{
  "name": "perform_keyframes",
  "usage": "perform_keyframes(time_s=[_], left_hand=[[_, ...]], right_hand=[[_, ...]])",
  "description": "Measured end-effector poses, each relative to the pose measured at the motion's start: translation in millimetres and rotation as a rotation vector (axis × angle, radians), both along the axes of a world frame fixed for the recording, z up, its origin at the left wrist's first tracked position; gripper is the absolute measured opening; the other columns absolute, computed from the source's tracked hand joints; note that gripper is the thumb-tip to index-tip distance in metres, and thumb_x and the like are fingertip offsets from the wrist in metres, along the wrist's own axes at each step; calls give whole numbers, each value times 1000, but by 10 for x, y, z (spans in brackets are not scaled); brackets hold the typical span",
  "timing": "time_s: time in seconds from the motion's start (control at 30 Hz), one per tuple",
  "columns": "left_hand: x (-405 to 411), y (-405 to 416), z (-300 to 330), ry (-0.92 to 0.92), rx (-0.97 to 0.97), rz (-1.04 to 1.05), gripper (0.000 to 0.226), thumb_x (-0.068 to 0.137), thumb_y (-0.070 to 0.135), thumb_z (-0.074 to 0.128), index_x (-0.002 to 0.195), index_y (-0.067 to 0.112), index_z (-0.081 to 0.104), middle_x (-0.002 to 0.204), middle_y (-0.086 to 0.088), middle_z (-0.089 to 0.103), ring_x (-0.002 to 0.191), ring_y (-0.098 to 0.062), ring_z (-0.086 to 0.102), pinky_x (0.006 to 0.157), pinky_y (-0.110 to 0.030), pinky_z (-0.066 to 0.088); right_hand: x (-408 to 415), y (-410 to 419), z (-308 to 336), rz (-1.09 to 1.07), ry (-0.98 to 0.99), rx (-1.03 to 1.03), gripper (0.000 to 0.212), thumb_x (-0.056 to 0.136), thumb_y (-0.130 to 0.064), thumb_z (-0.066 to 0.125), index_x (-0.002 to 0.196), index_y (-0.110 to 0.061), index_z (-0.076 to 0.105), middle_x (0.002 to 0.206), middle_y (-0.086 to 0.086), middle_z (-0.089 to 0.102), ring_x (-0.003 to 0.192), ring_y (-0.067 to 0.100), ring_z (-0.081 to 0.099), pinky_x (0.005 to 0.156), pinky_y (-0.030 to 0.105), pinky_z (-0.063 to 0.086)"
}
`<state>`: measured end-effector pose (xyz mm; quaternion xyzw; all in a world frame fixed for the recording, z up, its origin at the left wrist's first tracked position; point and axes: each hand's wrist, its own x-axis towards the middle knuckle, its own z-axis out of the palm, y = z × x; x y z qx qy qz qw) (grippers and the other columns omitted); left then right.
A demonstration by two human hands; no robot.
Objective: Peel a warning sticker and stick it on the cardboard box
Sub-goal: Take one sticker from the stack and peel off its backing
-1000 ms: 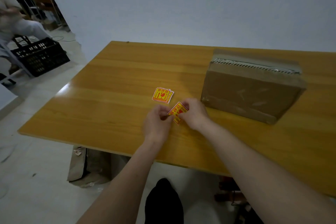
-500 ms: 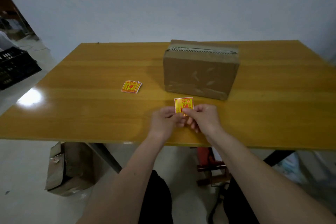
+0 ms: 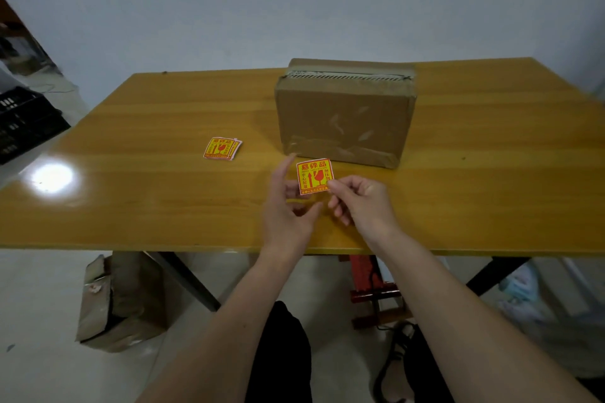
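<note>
Holding the warning sticker (image 3: 315, 176) by its lower right corner, my right hand (image 3: 361, 203) pinches it just at 6 o'clock of the cardboard box (image 3: 343, 118). My left hand (image 3: 285, 203) hovers, fingers apart. Whether the backing is off, I cannot tell. Next move: press the sticker onto the box's near face.

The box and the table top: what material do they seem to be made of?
The box looks like plain brown cardboard, matte, with glossy clear tape wrinkled along its lower front. The table top shows orange-yellow wood grain under a shiny coat that mirrors a lamp; whether solid wood or laminate cannot be told.
</note>
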<state>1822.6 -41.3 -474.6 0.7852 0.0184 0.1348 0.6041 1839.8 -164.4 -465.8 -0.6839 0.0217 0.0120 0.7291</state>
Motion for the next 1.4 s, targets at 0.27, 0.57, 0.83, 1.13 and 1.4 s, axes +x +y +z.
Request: perform_keyframes(time_s=[0.27, 0.57, 0.83, 1.13, 1.4], left_hand=[[37, -12, -48, 31, -95, 76, 27, 75, 14, 77, 82, 40, 71, 86, 15, 71, 84, -3, 67, 75, -16, 49], [64, 16, -58, 66, -167, 35, 28, 77, 3, 72, 100, 20, 74, 91, 13, 71, 81, 8, 66, 73, -6, 50], [95, 56, -58, 69, -117, -15, 35, 79, 5, 71, 96, 34, 65, 81, 7, 70, 86, -8, 67, 82, -19, 49], [86, 57, -58, 2, -72, 112, 22, 75, 13, 76, 69, 32, 68, 88, 12, 60, 80, -6, 58, 71, -16, 44], [80, -25, -57, -24, 19, 70, 28, 77, 16, 75, 70, 41, 67, 74, 22, 67, 73, 3, 63, 68, -12, 48]], right_hand=[[-18, 5, -5, 3, -28, 30, 17, 90, -9, 57, 74, -7, 63, 56, 2, 61, 40, 5, 50, 37, 17, 39], [-11, 31, -91, 12, -150, -102, 29, 84, 5, 60, 99, -19, 64, 78, 2, 67, 58, 1, 61, 53, 17, 51], [0, 39, -108, -62, -117, -19, 21, 85, 2, 61, 80, -17, 70, 75, 2, 70, 61, 2, 65, 59, 15, 52], [-29, 22, -62, -52, -121, -20, 13, 90, -4, 56, 90, -10, 67, 72, 5, 68, 60, 4, 62, 57, 16, 52], [-20, 32, -83, -69, -126, -38, 10, 88, -6, 59, 88, -8, 69, 71, 6, 66, 59, 5, 60, 57, 16, 51]])
